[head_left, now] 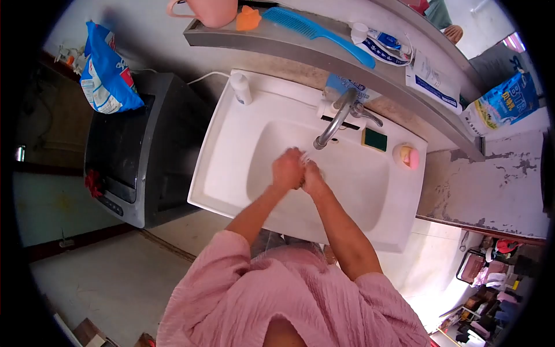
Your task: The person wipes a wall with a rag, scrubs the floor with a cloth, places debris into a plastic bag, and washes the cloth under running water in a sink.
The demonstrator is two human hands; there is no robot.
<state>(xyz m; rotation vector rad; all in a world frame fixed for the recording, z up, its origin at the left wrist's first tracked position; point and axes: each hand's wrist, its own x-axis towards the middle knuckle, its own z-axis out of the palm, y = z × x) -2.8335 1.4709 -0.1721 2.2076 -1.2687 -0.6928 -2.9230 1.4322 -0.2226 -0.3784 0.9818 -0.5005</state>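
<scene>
Both hands are together over the basin of a white sink (217,168), just in front of the curved metal faucet (334,128). My left hand (288,169) has its fingers bent and pressed against my right hand (313,178). A small whitish streak shows between them near the fingertips; whether it is water or foam I cannot make out. Anything held between the palms is hidden. A green and yellow sponge (374,140) lies on the sink's rim right of the faucet, and a pink soap (410,157) sits in a dish at the right corner.
A white bottle (240,88) stands at the sink's back left corner. Above the sink runs a shelf (260,44) with a blue comb (318,33), a pink mug (213,11) and tubes. On the left, a blue bag (108,75) rests on a dark washing machine (156,156).
</scene>
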